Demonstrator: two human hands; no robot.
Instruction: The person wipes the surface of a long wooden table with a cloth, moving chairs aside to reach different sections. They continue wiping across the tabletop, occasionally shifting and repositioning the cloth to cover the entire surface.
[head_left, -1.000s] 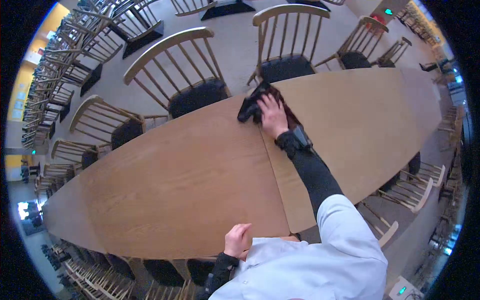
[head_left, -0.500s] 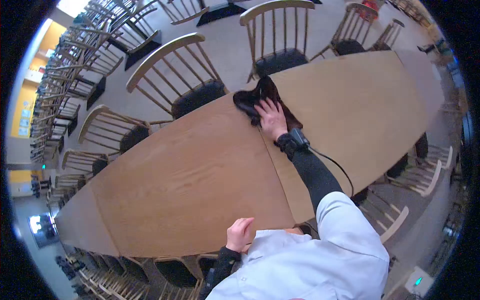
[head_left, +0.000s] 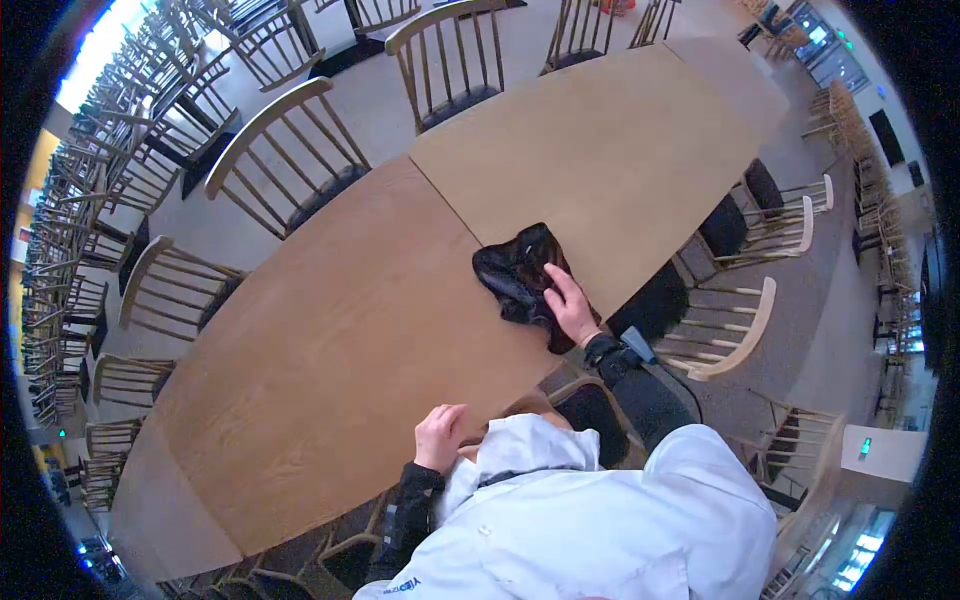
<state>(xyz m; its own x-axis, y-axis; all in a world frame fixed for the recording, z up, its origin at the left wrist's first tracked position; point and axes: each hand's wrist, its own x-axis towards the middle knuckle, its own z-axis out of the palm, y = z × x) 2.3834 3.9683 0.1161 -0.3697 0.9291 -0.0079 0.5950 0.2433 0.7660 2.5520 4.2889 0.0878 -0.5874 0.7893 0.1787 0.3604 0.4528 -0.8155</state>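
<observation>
A long wooden table [head_left: 330,330] runs from lower left to upper right. On it, near its near edge, lies a crumpled black cloth [head_left: 518,275]. My right hand [head_left: 570,305] presses flat on the cloth's near side, with a black device strapped at the wrist. My left hand [head_left: 438,436] rests at the table's near edge, fingers loosely curled, holding nothing. I wear a white coat over black sleeves.
Wooden spindle-back chairs with dark seats line the far side [head_left: 290,150] and the near right side [head_left: 735,330] of the table. More stacked chairs [head_left: 90,250] fill the left of the room. A seam [head_left: 445,205] divides the tabletop in two.
My right hand has drawn the black cloth from the table's far edge back across the top to the near edge. My left hand has stayed at the near edge.
</observation>
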